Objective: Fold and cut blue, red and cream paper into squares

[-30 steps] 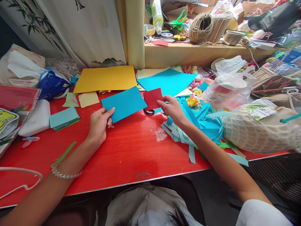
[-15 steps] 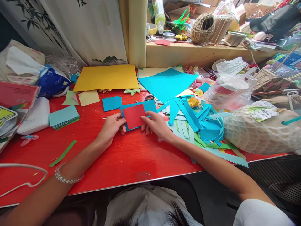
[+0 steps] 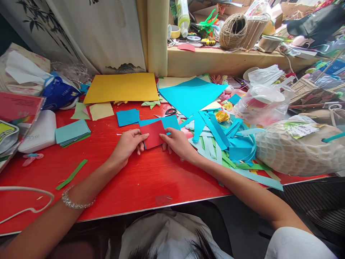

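Left hand point(image 3: 128, 143): nearly closed, thumb over fingers, pinching the left edge of the red card point(image 3: 153, 134). Card position: middle of the red table point(image 3: 129, 190), between the hands, overlapping the blue paper point(image 3: 172, 121). Right hand point(image 3: 177, 142): partly curled, thumb side on the card's right edge, fingers tucked below it; their exact grip is hidden.

Change: one second ago, the card is apart from the blue paper, one in each hand. Now the card lies over it, and less blue shows along the card's lower edge than half a second ago. Judgement: the two papers are being handled together, with their lower edges brought closer to flush.

Count, left to right:
- Green strip point(image 3: 71, 174) lying alone: one.
- Stack of pale blue cards point(image 3: 71, 130): one; layers not countable.
- Yellow sheet point(image 3: 121, 88): one visible.
- Small blue rectangle point(image 3: 128, 117): one.
- Red card: one visible.
- Scissors point(image 3: 175, 112): one pair, partly covered.
- Large blue sheet point(image 3: 192, 94): one visible.
- Paper strips point(image 3: 219, 133), piled: several, too tangled to count.
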`<action>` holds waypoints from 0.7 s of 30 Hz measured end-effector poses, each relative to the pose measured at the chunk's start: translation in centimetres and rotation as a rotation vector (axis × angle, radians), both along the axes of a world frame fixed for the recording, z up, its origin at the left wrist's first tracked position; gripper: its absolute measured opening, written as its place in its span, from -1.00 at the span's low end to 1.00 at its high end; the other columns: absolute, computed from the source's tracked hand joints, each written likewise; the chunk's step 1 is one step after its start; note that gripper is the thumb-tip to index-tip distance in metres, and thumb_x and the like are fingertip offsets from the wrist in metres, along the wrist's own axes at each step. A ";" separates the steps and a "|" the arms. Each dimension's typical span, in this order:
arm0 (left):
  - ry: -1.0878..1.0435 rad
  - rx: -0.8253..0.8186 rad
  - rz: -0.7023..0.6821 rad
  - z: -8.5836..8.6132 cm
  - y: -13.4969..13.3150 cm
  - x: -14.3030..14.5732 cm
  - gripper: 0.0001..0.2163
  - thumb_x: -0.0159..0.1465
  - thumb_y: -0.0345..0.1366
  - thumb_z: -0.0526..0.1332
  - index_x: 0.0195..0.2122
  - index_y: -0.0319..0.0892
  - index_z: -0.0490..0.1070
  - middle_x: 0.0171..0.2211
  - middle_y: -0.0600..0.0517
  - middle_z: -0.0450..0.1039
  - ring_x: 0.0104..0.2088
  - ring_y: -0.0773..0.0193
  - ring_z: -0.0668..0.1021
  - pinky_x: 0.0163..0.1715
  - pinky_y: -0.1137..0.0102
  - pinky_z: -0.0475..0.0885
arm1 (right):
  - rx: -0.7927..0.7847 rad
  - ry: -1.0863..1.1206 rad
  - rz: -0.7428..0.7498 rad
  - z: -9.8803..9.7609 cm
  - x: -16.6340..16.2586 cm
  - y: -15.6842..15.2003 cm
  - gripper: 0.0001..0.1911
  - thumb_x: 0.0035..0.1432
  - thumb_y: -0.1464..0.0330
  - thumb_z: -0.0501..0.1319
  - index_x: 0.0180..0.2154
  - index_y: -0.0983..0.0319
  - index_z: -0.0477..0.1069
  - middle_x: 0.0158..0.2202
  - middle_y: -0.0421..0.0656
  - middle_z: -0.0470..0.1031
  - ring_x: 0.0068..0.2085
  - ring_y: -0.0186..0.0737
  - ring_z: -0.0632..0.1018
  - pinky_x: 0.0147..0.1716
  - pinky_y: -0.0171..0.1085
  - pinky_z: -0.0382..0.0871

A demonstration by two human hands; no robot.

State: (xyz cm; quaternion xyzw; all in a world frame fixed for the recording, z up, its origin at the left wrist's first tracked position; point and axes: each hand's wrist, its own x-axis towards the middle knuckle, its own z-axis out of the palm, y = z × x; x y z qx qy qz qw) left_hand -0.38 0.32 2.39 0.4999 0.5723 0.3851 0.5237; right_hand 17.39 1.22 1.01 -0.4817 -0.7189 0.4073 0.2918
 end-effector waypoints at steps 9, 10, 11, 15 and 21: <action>0.264 0.406 -0.015 0.1 0.3 -1.4 -0.81 0.19 -0.21 0.18 -0.51 -0.15 0.27 -0.68 0.15 0.35 -0.68 0.41 0.35 -0.64 0.48 0.27 | 0.381 0.042 -0.240 0.1 4.0 3.9 -0.27 0.01 0.17 0.27 0.15 0.24 0.05 0.13 0.06 0.20 0.13 -0.05 0.28 0.01 -0.12 0.30; 0.296 0.423 -0.024 0.2 0.4 -1.6 -0.81 0.19 -0.20 0.17 -0.51 -0.15 0.28 -0.66 0.14 0.36 -0.67 0.40 0.36 -0.62 0.48 0.28 | 0.291 0.120 -0.167 0.0 4.4 4.1 -0.31 0.04 0.17 0.25 0.15 0.20 0.07 0.13 0.00 0.23 0.13 -0.08 0.30 0.02 -0.12 0.31; 0.329 0.430 -0.035 0.2 0.5 -1.8 -0.80 0.19 -0.18 0.17 -0.50 -0.15 0.29 -0.65 0.13 0.37 -0.65 0.39 0.38 -0.60 0.47 0.29 | 0.203 0.186 -0.082 -0.1 4.6 4.3 -0.40 0.08 0.16 0.21 0.12 0.17 0.12 0.10 -0.05 0.29 0.10 -0.10 0.34 0.00 -0.12 0.33; 0.483 0.403 -0.092 -0.1 1.2 -2.6 -0.75 0.15 -0.08 0.19 -0.49 -0.17 0.35 -0.60 0.08 0.43 -0.62 0.35 0.42 -0.57 0.46 0.30 | 0.095 0.276 0.093 -0.4 4.7 4.3 -0.68 0.15 0.18 0.12 -0.14 0.24 0.35 -0.11 -0.11 0.46 -0.07 -0.12 0.46 -0.06 -0.13 0.38; 0.540 0.438 -0.142 0.0 1.7 -3.4 -0.71 0.16 -0.05 0.18 -0.26 -0.17 0.43 -0.54 0.06 0.46 -0.58 0.32 0.47 -0.56 0.46 0.32 | 0.151 0.182 0.073 -0.2 4.4 4.0 -0.69 0.16 0.23 0.11 -0.09 0.24 0.27 -0.11 -0.10 0.45 -0.07 -0.10 0.45 -0.08 -0.11 0.39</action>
